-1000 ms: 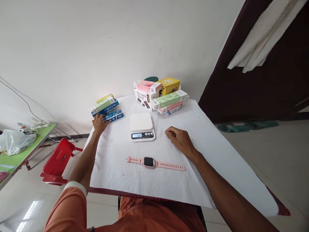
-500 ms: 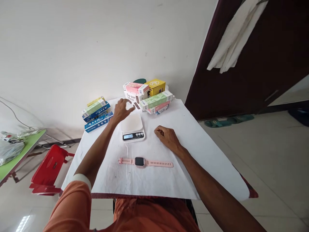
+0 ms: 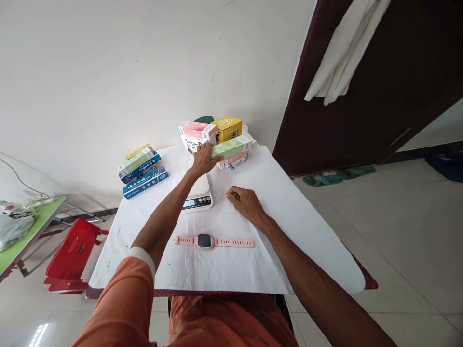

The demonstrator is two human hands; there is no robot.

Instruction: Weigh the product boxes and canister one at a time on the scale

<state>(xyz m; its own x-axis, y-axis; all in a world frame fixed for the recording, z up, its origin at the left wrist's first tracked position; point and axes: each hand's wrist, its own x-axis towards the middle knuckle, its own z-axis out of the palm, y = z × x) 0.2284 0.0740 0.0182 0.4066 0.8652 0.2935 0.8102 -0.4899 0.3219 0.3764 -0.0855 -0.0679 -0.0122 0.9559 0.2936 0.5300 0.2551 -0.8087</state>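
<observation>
My left hand (image 3: 203,159) reaches across the white kitchen scale (image 3: 197,196) to the pile of boxes (image 3: 217,140) at the table's far edge. Its fingers rest on the end of the green box (image 3: 233,147) beside the white "Super Meal" box (image 3: 190,143); whether they grip it I cannot tell. A pink box (image 3: 197,129) and a yellow box (image 3: 227,127) lie on top of the pile. My right hand (image 3: 244,202) rests on the white table cover as a loose fist, empty. A pink smartwatch (image 3: 213,241) lies flat in front of the scale.
A second stack of blue and green toothpaste boxes (image 3: 141,171) sits at the table's far left. A red plastic chair (image 3: 70,255) lies tipped on the floor at left beside a green table (image 3: 21,241) with bags. A dark door (image 3: 361,96) and sandals (image 3: 334,176) are at right.
My left hand left the toothpaste stack at far left, swung right over the scale and now touches the boxes at the back. My right hand stayed put.
</observation>
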